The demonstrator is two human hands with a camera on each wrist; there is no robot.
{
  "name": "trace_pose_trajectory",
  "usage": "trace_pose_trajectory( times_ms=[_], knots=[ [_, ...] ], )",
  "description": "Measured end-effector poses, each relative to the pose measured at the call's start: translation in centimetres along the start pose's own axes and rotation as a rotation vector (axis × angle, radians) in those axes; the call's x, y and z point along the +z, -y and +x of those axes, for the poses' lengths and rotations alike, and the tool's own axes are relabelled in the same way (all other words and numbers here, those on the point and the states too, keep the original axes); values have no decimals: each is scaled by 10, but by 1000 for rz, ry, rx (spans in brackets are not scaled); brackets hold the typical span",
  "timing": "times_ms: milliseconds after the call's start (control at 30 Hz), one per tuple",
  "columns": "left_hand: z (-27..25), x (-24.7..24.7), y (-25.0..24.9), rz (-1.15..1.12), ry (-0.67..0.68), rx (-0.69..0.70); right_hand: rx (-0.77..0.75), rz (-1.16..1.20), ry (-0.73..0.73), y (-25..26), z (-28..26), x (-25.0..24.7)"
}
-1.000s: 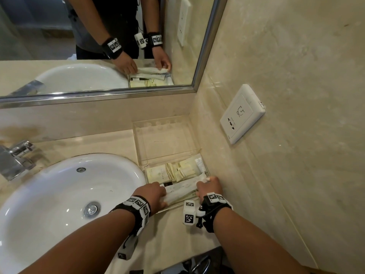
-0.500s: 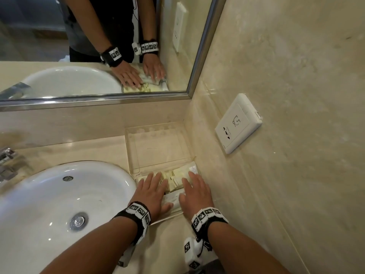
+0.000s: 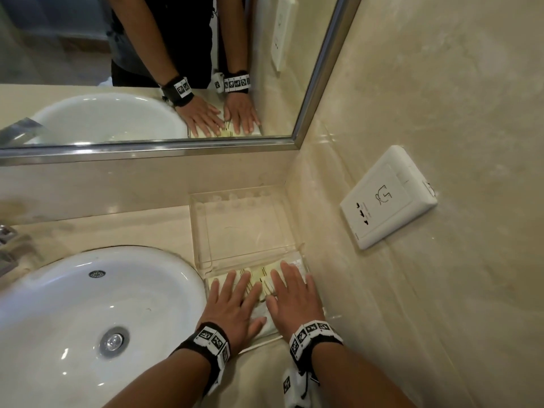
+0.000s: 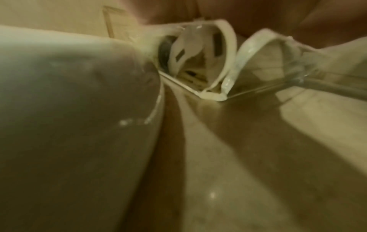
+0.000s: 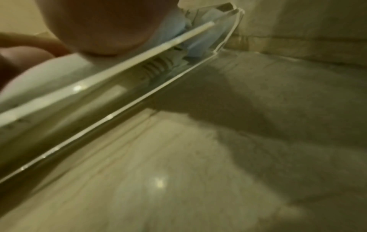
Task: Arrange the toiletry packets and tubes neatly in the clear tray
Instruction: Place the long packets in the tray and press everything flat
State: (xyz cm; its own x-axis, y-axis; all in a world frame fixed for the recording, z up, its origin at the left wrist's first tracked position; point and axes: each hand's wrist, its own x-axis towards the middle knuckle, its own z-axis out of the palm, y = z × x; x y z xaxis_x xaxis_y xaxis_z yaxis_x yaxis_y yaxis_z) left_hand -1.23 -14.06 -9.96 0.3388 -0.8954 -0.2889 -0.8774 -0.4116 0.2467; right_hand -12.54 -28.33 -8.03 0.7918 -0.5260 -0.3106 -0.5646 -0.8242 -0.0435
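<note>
A clear tray (image 3: 203, 231) sits on the counter in the corner by the right wall. Its far compartment holds nothing; the near one holds cream and white toiletry packets (image 3: 259, 278). My left hand (image 3: 235, 301) and right hand (image 3: 290, 293) lie flat side by side on the packets, fingers straight and spread, pressing down. Most packets are hidden under the palms. In the left wrist view the tray's corner (image 4: 212, 95) and curled packet edges (image 4: 228, 47) show close up. The right wrist view looks along the tray's near wall (image 5: 119, 100), with a tube's ribbed cap (image 5: 157, 66) behind it.
A white basin (image 3: 88, 319) lies left of the tray, with a tap (image 3: 6, 248) at the far left. A mirror (image 3: 147, 69) runs along the back wall. A white wall socket (image 3: 388, 198) is on the right wall.
A second ago both hands held a white packet over the near compartment. It was laid down, and both hands now lie flat on the packets. Since half a second ago they have barely moved.
</note>
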Motion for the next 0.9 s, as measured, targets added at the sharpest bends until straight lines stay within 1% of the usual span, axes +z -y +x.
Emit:
trace_pose_trajectory(
  times_ms=[133, 267, 367, 667, 833, 900],
  knots=[
    [3, -1, -5, -7, 5, -49, 5, 74, 35, -1, 4, 5],
    [3, -2, -3, 14, 29, -42, -1, 120, 54, 0, 5, 4],
    [3, 0, -3, 12, 93, -52, -3, 125, 44, 0, 7, 6],
    [2, -2, -5, 27, 26, -36, -25, 166, 28, -2, 7, 7],
    [1, -3, -4, 40, 30, -42, -25, 184, 33, -1, 9, 5],
    [0, -1, -5, 40, 61, -46, -21, 191, 31, -2, 9, 5]
  ],
)
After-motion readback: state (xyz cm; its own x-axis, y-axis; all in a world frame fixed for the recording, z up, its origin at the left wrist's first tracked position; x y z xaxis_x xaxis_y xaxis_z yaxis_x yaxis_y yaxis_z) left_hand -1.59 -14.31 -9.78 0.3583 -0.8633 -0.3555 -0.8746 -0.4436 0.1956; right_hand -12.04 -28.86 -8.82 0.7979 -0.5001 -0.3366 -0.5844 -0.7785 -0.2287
